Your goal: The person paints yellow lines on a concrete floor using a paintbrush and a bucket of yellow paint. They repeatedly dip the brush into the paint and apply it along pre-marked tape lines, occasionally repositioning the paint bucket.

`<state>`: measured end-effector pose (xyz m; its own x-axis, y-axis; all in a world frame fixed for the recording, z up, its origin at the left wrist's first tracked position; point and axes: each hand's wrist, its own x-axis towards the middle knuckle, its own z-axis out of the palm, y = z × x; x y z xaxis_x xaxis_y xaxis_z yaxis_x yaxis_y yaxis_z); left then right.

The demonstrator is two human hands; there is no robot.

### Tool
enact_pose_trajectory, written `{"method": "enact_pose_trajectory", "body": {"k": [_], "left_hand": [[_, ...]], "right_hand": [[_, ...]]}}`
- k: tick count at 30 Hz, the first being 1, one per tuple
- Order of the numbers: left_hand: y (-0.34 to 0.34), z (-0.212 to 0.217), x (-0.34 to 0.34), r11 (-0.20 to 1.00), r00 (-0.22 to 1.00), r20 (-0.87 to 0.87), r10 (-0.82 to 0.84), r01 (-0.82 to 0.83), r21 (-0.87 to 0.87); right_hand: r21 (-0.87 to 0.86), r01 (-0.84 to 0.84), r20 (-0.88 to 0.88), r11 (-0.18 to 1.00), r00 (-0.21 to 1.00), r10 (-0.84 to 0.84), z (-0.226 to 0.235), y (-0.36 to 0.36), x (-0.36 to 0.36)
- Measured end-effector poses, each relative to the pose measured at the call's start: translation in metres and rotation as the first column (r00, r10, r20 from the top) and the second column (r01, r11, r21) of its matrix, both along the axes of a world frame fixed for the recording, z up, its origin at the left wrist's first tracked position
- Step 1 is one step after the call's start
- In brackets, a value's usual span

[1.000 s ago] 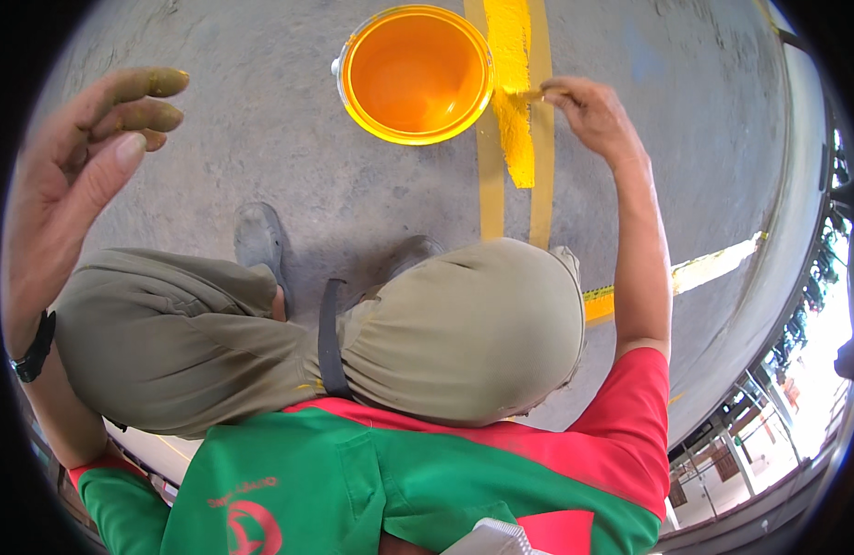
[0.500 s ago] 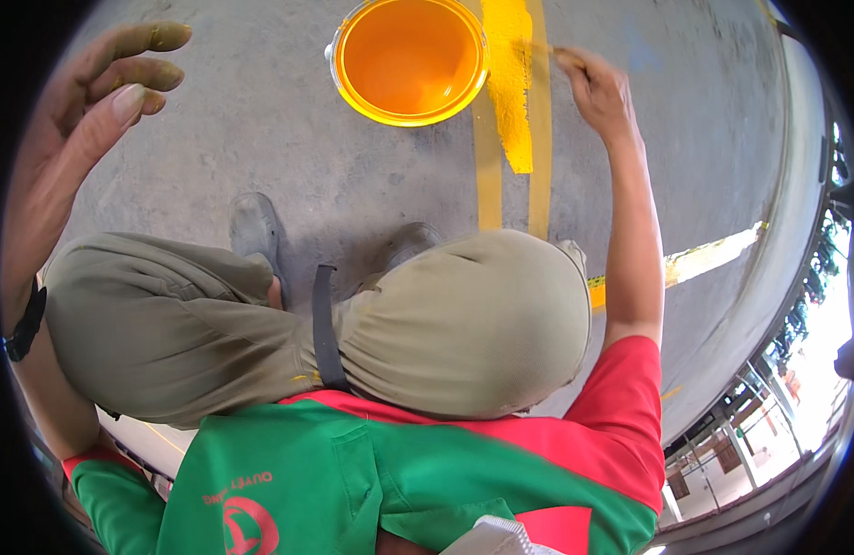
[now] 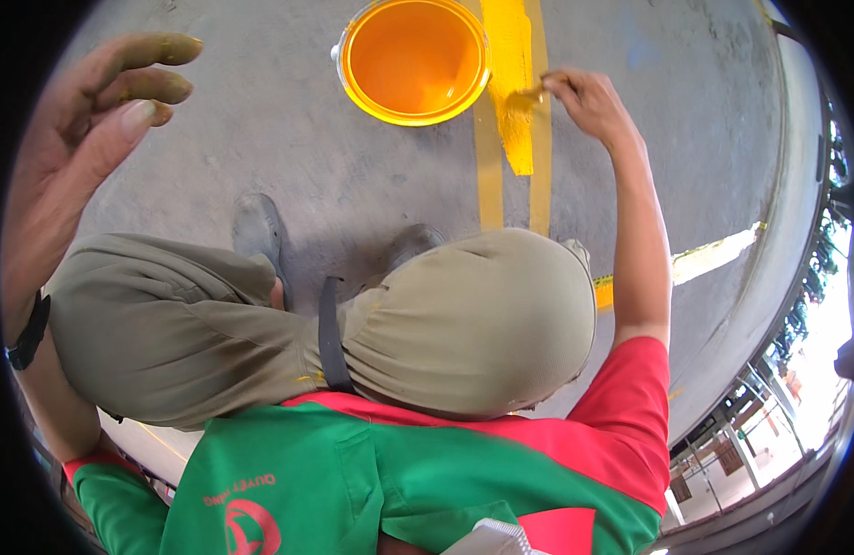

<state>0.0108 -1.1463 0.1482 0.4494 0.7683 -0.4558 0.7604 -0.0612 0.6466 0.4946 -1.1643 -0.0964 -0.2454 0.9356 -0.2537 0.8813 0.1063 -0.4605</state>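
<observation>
1. right hand (image 3: 586, 100): arm stretched out, fingers pinched shut round one small brush (image 3: 528, 95). the brush tip sits on the wet yellow stripe (image 3: 512, 83).
2. brush detail is poor: bristles and handle are both coated in yellow, so only the outline is probably readable.
3. left hand (image 3: 80, 139): raised at the left rim, fingers spread loosely and curled a bit, holding nothing. fingertips (image 3: 182, 48) are stained yellow.
4. one black wrist strap (image 3: 26, 333) on the left forearm.
5. one bucket (image 3: 414, 57) of orange-yellow paint, open top, standing on the concrete floor (image 3: 260, 120), just left of the stripe and near the right hand.
6. lines on the floor: two thin pale yellow strips (image 3: 488, 176) run parallel toward the knees, with the fresh paint filling the gap between them at the far end. one more pale line (image 3: 713, 256) runs off to the right.
7. two knees (image 3: 482, 324) in khaki trousers fill the middle; the person is squatting.
8. two grey shoes (image 3: 258, 231) seen past the knees, flat on the concrete.
9. shirt (image 3: 399, 472) is green with red trim, at the bottom edge.
</observation>
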Motion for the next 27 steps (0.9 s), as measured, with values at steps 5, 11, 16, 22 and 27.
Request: {"method": "enact_pose_trajectory", "body": {"k": [5,11,16,22,27], "left_hand": [[0.003,0.002,0.002,0.998,0.998,-0.02,-0.06,0.06,0.008],[0.0,0.002,-0.02,0.999,0.998,-0.06,0.024,-0.021,0.036],[0.003,-0.001,-0.027,0.999,0.996,-0.094,0.008,-0.005,0.038],[0.008,-0.004,-0.019,1.0,0.994,-0.106,0.009,-0.006,0.031],[0.011,-0.002,-0.017,0.999,0.981,-0.192,-0.005,0.012,0.035]], "right_hand": [[0.384,0.176,-0.092,0.906,0.984,-0.152,-0.043,0.094,-0.004],[0.425,0.196,-0.002,0.884,0.976,-0.216,-0.049,0.061,-0.018],[0.421,0.278,-0.026,0.864,0.955,-0.295,-0.039,0.036,-0.014],[0.371,0.272,0.035,0.888,0.951,-0.306,-0.032,0.041,-0.024],[0.297,0.286,-0.006,0.911,0.955,-0.298,-0.023,0.011,-0.015]]}}
